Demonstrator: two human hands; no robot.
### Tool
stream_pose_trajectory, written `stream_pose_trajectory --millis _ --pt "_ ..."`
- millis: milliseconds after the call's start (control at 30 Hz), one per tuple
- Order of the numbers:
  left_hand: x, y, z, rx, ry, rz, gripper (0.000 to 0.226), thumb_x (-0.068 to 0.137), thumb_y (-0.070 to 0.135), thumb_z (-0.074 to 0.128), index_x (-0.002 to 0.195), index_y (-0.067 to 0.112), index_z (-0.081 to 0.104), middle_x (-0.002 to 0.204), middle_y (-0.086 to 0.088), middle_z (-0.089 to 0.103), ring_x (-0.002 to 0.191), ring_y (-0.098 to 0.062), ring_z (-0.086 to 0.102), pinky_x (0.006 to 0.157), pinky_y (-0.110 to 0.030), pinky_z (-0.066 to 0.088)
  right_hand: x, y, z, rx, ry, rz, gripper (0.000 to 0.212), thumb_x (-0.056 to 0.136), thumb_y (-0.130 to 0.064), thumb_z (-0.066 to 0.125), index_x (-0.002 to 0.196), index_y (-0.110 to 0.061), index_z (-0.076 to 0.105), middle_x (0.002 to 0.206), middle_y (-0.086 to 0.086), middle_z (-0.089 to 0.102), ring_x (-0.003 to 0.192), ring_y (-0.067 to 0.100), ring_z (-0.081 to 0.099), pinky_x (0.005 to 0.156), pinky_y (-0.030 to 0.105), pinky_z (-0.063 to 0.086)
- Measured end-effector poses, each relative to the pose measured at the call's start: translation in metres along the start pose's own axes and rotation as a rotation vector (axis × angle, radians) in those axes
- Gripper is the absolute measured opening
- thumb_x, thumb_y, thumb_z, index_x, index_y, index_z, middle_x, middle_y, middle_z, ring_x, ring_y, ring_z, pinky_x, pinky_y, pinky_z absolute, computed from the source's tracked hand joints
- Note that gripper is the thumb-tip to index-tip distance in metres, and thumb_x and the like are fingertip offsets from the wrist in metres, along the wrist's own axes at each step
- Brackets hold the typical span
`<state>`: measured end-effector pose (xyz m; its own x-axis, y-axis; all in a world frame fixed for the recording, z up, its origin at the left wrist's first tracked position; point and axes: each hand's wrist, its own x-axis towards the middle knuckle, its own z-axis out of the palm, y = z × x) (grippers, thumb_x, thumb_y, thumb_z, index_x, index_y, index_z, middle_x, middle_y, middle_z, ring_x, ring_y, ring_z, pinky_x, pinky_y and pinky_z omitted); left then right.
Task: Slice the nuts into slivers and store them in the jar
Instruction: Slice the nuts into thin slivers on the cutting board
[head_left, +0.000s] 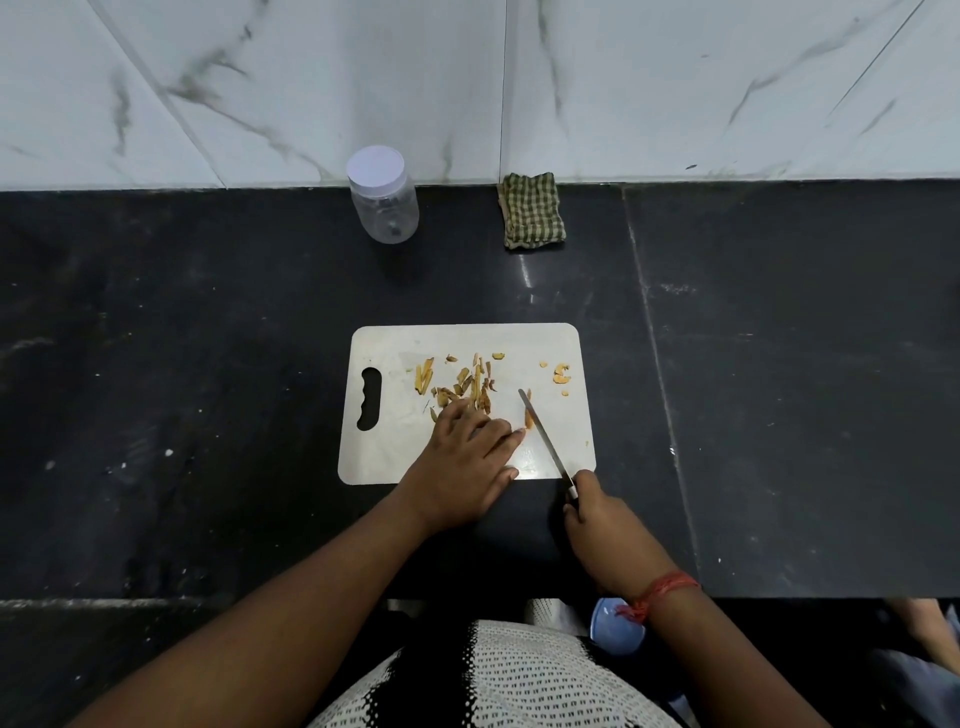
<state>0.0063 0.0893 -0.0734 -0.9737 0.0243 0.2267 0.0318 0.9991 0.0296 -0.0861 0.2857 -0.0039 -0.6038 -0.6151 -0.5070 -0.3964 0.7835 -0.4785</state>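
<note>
1. Near the tabletop's front edge, the right hand (597, 512) is curled tight round the knife (543, 436) handle; the blade angles across the cutting board (563, 345).
2. The left hand (465, 462) lies flat, fingers straight, a fingertip pinning a nut piece (529, 415) just beside the blade: a slip could nick it.
3. Mid-board, slivers (467, 387) lie scattered; sweeping carelessly could spill them.
4. Toward the back edge, the jar (384, 200) stands lidded, apparently empty.

Blk counter (208, 338), marble wall (260, 78)
</note>
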Motion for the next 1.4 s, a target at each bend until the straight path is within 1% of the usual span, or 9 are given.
stream_pose_trajectory --millis 133,233,333,533,733,933,1033,1133,1400 --pt "0.0 -0.005 -0.002 0.025 0.035 -0.008 0.042 0.1 0.038 0.048 0.13 0.014 0.064 0.118 -0.002 0.061 0.111 -0.026 0.055 0.109 -0.054 0.035 0.004 0.001 0.001 -0.034 0.015 -0.006 0.01 0.101 -0.015 0.039 0.11 -0.011 0.04 0.082 0.01 0.062 0.062 0.021 0.048 0.059 0.031 0.036" --pt "0.002 -0.006 -0.004 0.03 0.049 -0.012 0.038 0.1 0.036 0.048 0.126 0.014 0.066 0.117 -0.001 0.062 0.108 -0.025 0.056 0.107 -0.054 0.037 0.007 0.002 0.001 -0.035 0.021 0.008 0.003 0.1 -0.013 0.039 0.103 -0.014 0.037 0.078 0.008 0.057 0.064 0.025 0.051 0.059 0.034 0.038" --pt "0.001 -0.008 -0.008 0.039 0.074 -0.046 0.035 0.1 0.035 0.049 0.119 0.014 0.069 0.116 -0.003 0.063 0.106 -0.026 0.056 0.106 -0.054 0.038 0.008 -0.001 0.0 -0.021 0.012 0.014 0.004 0.1 -0.013 0.039 0.102 -0.013 0.037 0.085 0.015 0.064 0.07 0.031 0.057 0.063 0.037 0.042" --pt "-0.001 -0.017 -0.012 0.058 0.152 -0.182 0.018 0.094 0.027 0.062 0.106 0.016 0.07 0.114 -0.006 0.063 0.103 -0.029 0.057 0.106 -0.052 0.037 0.008 -0.002 -0.001 0.011 0.003 0.008 0.01 0.099 -0.014 0.042 0.098 -0.017 0.032 0.082 0.013 0.058 0.068 0.03 0.053 0.06 0.033 0.035" --pt "0.001 -0.02 -0.007 0.045 0.103 0.026 0.033 0.098 0.028 0.052 0.126 0.019 0.067 0.128 0.0 0.062 0.108 -0.026 0.055 0.107 -0.055 0.036 0.002 -0.008 -0.005 0.086 0.013 0.03 0.008 0.098 -0.017 0.043 0.097 -0.015 0.035 0.081 0.012 0.058 0.073 0.034 0.059 0.06 0.036 0.043" --pt "0.0 -0.029 -0.008 0.089 -0.013 -0.121 0.044 0.099 0.034 0.047 0.139 0.018 0.058 0.15 0.0 0.05 0.123 -0.028 0.052 0.115 -0.059 0.026 -0.002 -0.009 -0.012 0.116 0.038 0.046 0.009 0.098 -0.018 0.044 0.095 -0.014 0.037 0.081 0.011 0.059 0.071 0.033 0.06 0.057 0.043 0.05" --pt "0.015 -0.018 -0.012 0.047 -0.025 -0.057 0.047 0.1 0.035 0.045 0.139 0.014 0.058 0.15 -0.002 0.049 0.129 -0.028 0.049 0.116 -0.059 0.026 -0.003 -0.01 -0.011 0.171 0.036 0.071 0.008 0.098 -0.019 0.044 0.097 -0.014 0.038 0.081 0.008 0.057 0.065 0.03 0.06 0.049 0.04 0.049" --pt "0.026 -0.008 -0.011 0.016 -0.095 0.004 0.05 0.101 0.04 0.041 0.141 0.014 0.056 0.148 0.0 0.051 0.135 -0.026 0.044 0.117 -0.059 0.024 -0.002 -0.01 -0.01 0.195 0.026 0.086 0.008 0.098 -0.02 0.043 0.096 -0.015 0.037 0.082 0.009 0.058 0.057 0.026 0.057 0.04 0.028 0.042" --pt "0.031 -0.007 -0.006 0.004 -0.126 0.0 0.053 0.1 0.045 0.04 0.143 0.017 0.054 0.147 0.001 0.05 0.136 -0.026 0.042 0.119 -0.059 0.021 -0.005 -0.014 -0.005 0.174 0.015 0.073 0.008 0.099 -0.017 0.043 0.098 -0.012 0.037 0.079 0.006 0.054 0.061 0.026 0.054 0.054 0.037 0.045"
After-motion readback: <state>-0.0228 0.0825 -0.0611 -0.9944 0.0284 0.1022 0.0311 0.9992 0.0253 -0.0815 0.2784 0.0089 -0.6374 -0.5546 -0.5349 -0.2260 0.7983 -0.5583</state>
